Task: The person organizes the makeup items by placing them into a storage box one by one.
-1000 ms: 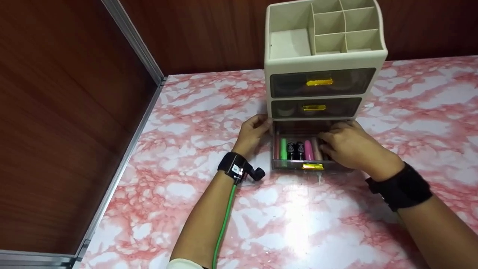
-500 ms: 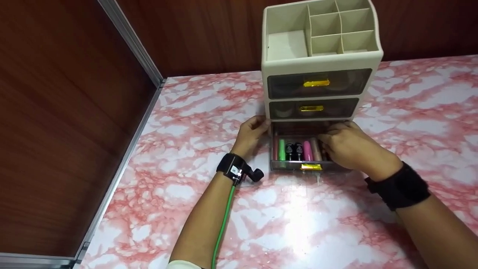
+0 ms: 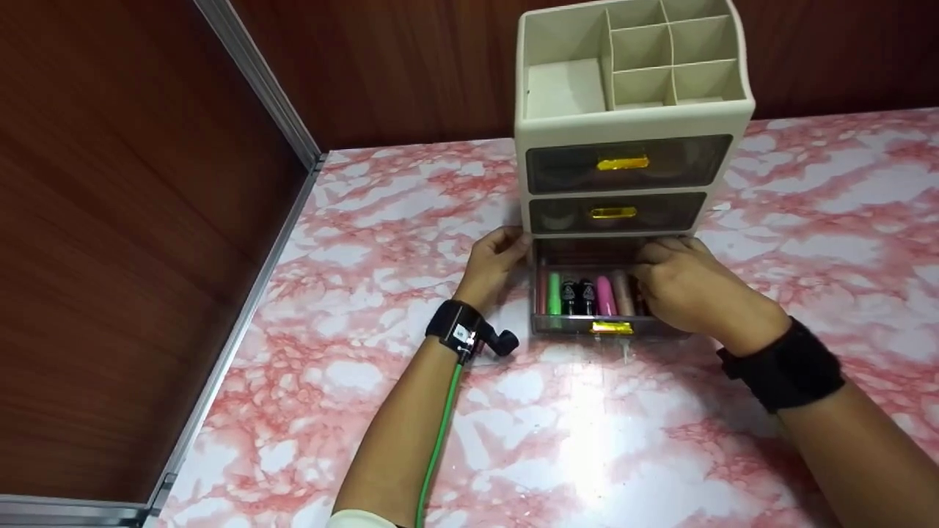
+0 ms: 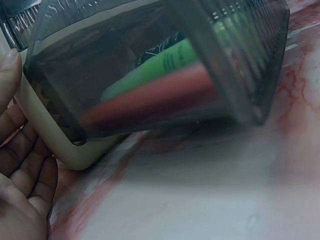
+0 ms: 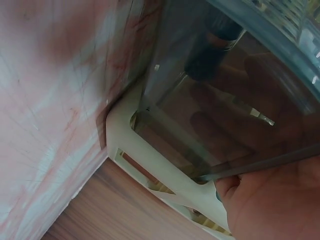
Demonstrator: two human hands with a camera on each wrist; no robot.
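A cream drawer organizer (image 3: 637, 123) stands on the table, its clear bottom drawer (image 3: 576, 325) pulled out. In the drawer lie a green tube (image 3: 554, 293), two black bottles (image 3: 577, 297), a pink tube (image 3: 605, 295), a brownish tube (image 3: 623, 293) and a red one (image 4: 155, 97). My left hand (image 3: 490, 265) rests against the organizer's lower left side, thumb at its front edge, fingers loosely bent. Into the drawer's right side reaches my right hand (image 3: 678, 282). Through the wall, the right wrist view shows its fingers extended near a dark bottle (image 5: 210, 52).
Two upper drawers with gold handles (image 3: 613, 213) stand closed. Open compartments (image 3: 675, 62) top the organizer. Behind it rises a brown wood panel (image 3: 411, 73), with another at left. A green cable (image 3: 444, 433) runs along my left forearm. The table (image 3: 352, 381) is pink-and-white marbled.
My right hand's fingers have shifted slightly rightward inside the drawer, leaving the brownish tube more exposed. The left hand stays at the organizer's side.
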